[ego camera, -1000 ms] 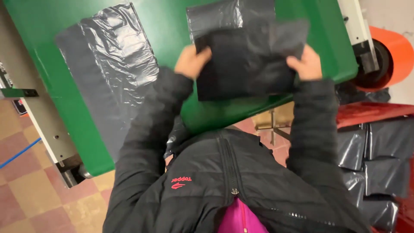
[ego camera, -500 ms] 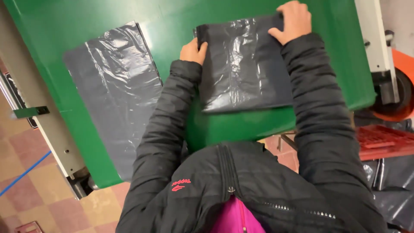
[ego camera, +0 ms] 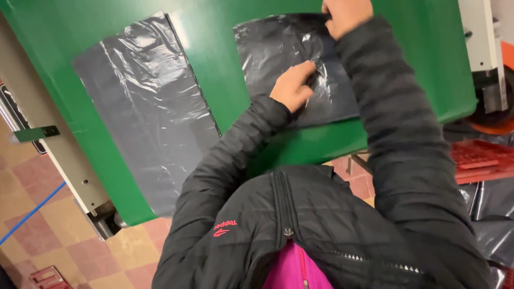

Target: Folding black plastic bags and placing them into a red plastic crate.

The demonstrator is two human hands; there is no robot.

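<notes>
Folded black bag (ego camera: pixel 278 59): left hand (ego camera: pixel 293 85) presses flat, right hand (ego camera: pixel 345 16) apparently pinches its far edge.

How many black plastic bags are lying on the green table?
2. One bag lies flat on the table's left part; the other is under both hands, left hand and right hand. More may be stacked beneath.

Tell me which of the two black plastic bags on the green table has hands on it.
The folded bag on the right: left hand presses it, right hand grips its far edge. The long bag lies untouched.
</notes>
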